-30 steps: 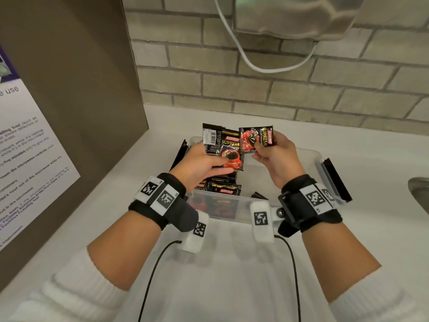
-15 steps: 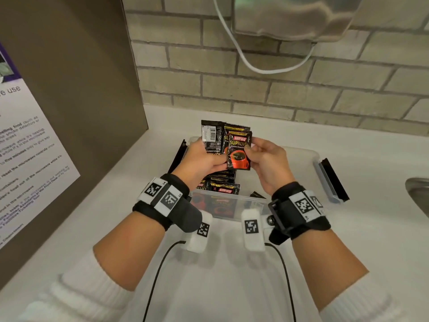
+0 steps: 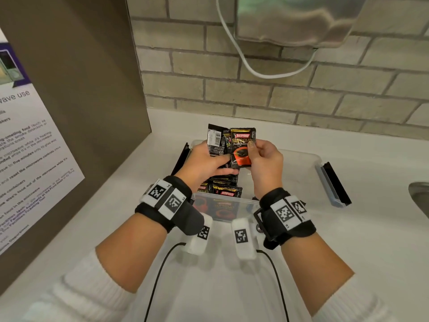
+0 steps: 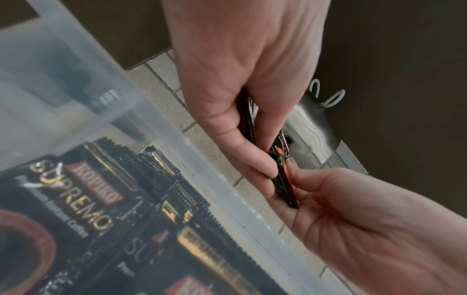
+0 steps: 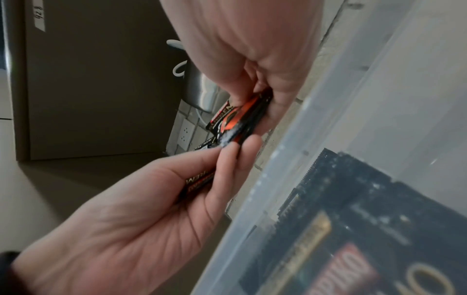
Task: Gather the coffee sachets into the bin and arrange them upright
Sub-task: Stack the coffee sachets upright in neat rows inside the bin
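Several black and red Kopiko coffee sachets are held upright as a small stack just above the clear plastic bin. My left hand grips the stack from the left, thumb across its front. The right hand pinches the front sachet at its right edge. More sachets stand and lie in the bin's left part, below my hands. In the left wrist view the held sachets show edge-on between both hands; in the right wrist view the held sachets are likewise pinched from both sides.
The bin stands on a white counter, with black latches hanging off its ends. A brown cabinet side with a poster rises on the left. A brick wall, a metal dispenser and its white cable lie beyond. A sink edge shows at right.
The right hand has turned its sachet from sideways to upright and brought it left against the front of the stack in my left hand. Both hands now hold the stack together.
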Action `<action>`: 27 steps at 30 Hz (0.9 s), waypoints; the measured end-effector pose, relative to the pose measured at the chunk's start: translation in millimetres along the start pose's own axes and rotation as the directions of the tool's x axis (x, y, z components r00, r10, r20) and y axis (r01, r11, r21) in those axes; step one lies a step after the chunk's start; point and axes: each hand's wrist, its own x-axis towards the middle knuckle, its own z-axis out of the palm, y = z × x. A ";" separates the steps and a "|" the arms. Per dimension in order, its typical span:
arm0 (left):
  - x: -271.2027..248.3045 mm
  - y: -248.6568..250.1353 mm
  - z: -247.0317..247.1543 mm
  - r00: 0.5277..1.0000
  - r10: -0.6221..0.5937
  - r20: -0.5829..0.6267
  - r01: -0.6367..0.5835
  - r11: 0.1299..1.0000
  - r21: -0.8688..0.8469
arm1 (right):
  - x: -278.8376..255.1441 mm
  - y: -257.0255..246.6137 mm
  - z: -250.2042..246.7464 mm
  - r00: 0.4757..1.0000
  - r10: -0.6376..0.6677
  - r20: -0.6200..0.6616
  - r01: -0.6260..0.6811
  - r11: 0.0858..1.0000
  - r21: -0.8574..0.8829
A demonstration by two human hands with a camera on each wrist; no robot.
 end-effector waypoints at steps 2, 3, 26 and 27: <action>-1.2 2.3 0.7 1.000 -0.003 -0.001 0.003 1.000 0.022 | -1.3 -0.1 1.4 1.000 -0.002 -0.001 0.002 1.000 -0.006; -0.5 2.6 -0.1 1.000 -0.010 -0.002 0.010 1.000 0.029 | -1.7 -0.5 2.2 1.000 0.007 0.016 -0.007 1.000 -0.012; 18.1 2.5 -32.7 0.637 0.736 0.227 -0.668 0.380 0.640 | -7.2 -15.2 -13.7 0.851 0.254 0.459 -0.344 0.930 0.125; 18.9 2.3 -33.4 0.655 0.719 0.234 -0.664 0.399 0.633 | -7.0 -14.8 -12.8 0.851 0.260 0.457 -0.350 0.929 0.123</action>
